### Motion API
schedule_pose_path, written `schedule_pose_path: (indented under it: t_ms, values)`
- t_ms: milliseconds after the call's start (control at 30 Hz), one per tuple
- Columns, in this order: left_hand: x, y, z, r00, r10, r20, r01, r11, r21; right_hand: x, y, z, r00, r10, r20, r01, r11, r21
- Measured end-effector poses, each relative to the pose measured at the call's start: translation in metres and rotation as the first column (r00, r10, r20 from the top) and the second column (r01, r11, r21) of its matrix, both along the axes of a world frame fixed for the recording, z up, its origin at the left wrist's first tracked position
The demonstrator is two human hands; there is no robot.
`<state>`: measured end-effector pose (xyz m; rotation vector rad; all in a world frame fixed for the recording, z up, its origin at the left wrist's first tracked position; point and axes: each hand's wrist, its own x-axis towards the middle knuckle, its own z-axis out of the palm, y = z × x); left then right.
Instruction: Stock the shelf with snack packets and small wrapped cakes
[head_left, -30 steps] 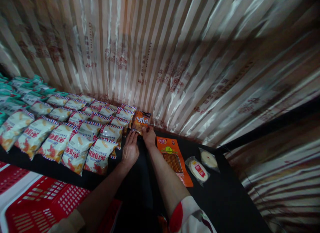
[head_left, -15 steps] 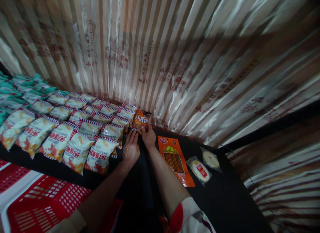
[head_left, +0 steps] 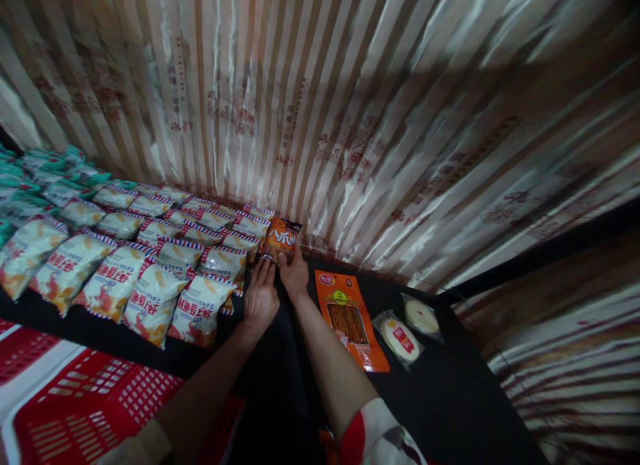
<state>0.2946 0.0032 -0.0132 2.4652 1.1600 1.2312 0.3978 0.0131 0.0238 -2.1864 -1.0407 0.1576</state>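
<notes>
A small orange-brown snack bag (head_left: 283, 237) stands at the back of the black table, right beside the rows of white snack bags (head_left: 203, 310). My right hand (head_left: 294, 273) grips its lower right side, thumb on the front and a finger along the edge. My left hand (head_left: 262, 295) lies at the bag's bottom edge with fingers stretched out, touching it. Right of my right forearm, a flat orange packet (head_left: 351, 318) with a window showing brown sticks rests on the table.
Two round, pale wrapped items (head_left: 400, 340) lie to the right on the black table (head_left: 450, 398). Green snack bags (head_left: 30, 192) fill the far left. Red plastic baskets (head_left: 95, 398) sit below the front edge. A striped curtain (head_left: 300, 105) hangs behind.
My right hand has shifted slightly left and up against the orange-brown bag. My left hand and the other goods hold their places.
</notes>
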Motion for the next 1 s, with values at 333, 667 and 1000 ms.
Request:
schedule_pose_path:
  t_ms: [333, 667, 1000]
  values:
    - [0.000, 0.000, 0.000, 1.000, -0.004, -0.006, 0.004, 1.000, 0.017, -0.002, -0.003, -0.004, 0.995, 0.040, 0.091, -0.043, 0.999, 0.024]
    - [0.000, -0.001, 0.002, 1.000, -0.026, 0.002, 0.026, 1.000, -0.016, -0.005, -0.010, -0.005, 0.990, 0.070, 0.126, -0.071, 0.997, 0.005]
    - [0.000, -0.002, 0.003, 0.999, -0.023, -0.023, 0.023, 0.999, -0.024, -0.005, -0.016, -0.009, 0.982, 0.103, 0.159, -0.111, 0.993, 0.042]
